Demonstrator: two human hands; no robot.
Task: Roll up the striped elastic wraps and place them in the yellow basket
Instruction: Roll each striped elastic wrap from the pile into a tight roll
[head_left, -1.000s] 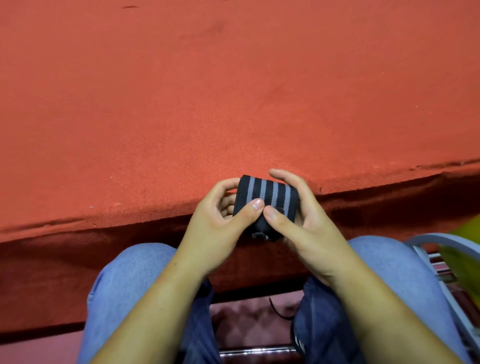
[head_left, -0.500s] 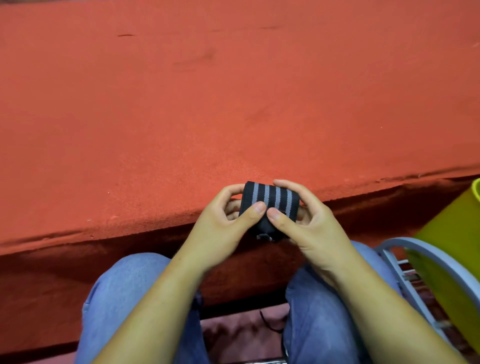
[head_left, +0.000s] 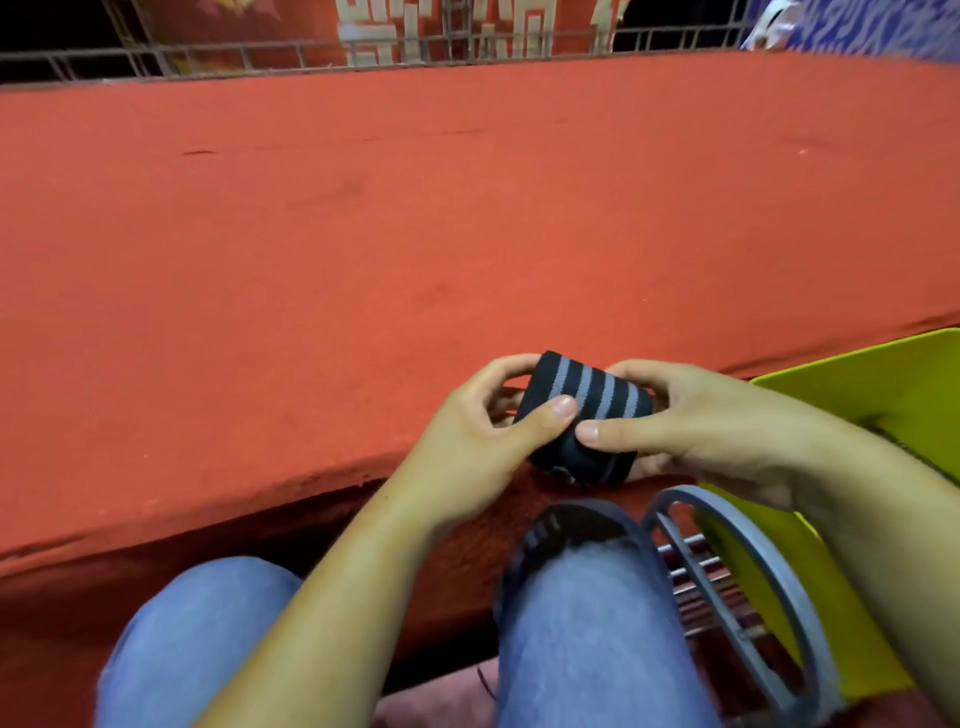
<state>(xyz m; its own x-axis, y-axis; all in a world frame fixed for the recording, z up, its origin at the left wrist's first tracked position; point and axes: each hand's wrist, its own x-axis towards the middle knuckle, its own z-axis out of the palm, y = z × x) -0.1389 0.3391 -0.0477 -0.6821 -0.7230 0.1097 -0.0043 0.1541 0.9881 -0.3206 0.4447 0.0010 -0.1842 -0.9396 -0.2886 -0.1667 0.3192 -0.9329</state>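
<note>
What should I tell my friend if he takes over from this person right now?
Left hand: grips the wrap, thumb on top.
Right hand: grips the wrap's other end, thumb on top too.
Wrap: rolled up, held between both hands over the near edge of the table.
Basket: at the person's right, beside the right knee.
Done: this wrap looks rolled.
Left: put it in the basket. I cannot tell what the basket already holds.

a red felt-covered surface (head_left: 363, 234) is bounded at the far edge by a metal railing (head_left: 260, 52), darkness seen beyond
</note>
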